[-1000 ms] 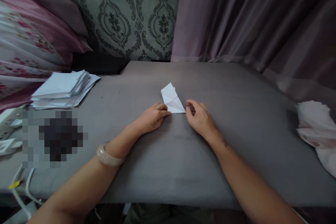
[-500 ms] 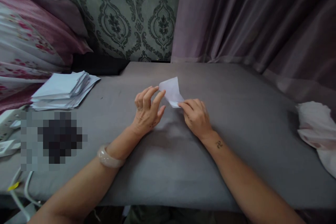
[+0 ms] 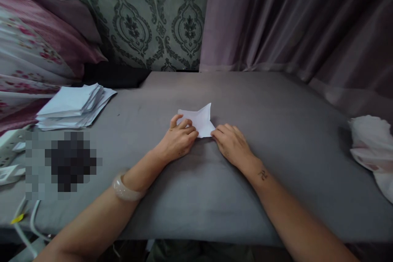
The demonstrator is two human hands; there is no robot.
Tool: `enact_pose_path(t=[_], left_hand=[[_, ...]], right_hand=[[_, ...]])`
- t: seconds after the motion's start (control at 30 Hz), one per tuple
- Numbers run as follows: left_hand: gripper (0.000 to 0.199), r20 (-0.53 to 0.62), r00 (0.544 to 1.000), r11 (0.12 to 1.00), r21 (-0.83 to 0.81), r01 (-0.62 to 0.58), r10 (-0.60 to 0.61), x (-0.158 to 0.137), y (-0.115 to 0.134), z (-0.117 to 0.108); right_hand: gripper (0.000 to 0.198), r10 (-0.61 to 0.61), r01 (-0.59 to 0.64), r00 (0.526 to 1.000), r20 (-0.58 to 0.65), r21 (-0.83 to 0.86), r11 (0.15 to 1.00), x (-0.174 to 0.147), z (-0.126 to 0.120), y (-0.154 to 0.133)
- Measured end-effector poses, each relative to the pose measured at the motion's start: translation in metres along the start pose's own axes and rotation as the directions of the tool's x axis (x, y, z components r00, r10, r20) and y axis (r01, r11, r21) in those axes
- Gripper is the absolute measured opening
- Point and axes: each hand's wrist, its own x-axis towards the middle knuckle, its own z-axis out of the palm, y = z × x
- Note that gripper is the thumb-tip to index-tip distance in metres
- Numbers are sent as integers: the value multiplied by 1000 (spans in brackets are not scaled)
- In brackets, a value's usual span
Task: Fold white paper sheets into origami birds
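Note:
A small white sheet of paper (image 3: 201, 119) with a crease down it lies at the middle of the grey-covered table, its far right corner raised. My left hand (image 3: 181, 137) is closed on the paper's near left edge, fingers curled over it; the thumb is hidden. At the near right corner, my right hand (image 3: 230, 141) pinches the paper between its fingertips. A pale bangle (image 3: 125, 188) sits on my left forearm.
Left of my hands stands a stack of white paper (image 3: 72, 104), with a black flat item (image 3: 116, 75) behind it. A power strip (image 3: 10, 145) and cables (image 3: 23, 229) lie at the left edge. A crumpled white plastic bag (image 3: 371, 143) is at the far right of the grey cloth (image 3: 196, 196).
The paper has come down nearer to me and spread wider. My left hand, loosely spread before, has moved right and down onto its near edge. My right hand has lowered slightly, still holding the corner.

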Motion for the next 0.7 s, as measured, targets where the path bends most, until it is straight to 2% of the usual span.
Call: enact_pose_path(t=[0.1,0.23,0.4,0.47,0.57,0.7], left_hand=[[25,25,999,996,-83,38,-36,0,0,0],[32,60,987,972,-179,155,-146,1,0,1],[19,73,949,914,-255,316,-308,4,2,11],[17,73,916,871,-289,397,-394,5,2,16],[22,103,875,806,-351,476,-472,4,1,19],[31,148,894,804,-393,446,-423,1,-7,14]], right_hand=[[19,99,-104,994,48,129,986,-1,-2,1],[19,269,-277,961,68,265,924,1,1,3],[6,399,-378,917,-3,315,870,4,13,1],[3,397,-353,915,-69,335,874,5,16,-1],[13,270,-218,957,-106,355,909,6,18,-4],[28,136,-110,990,-43,371,922,3,16,-8]])
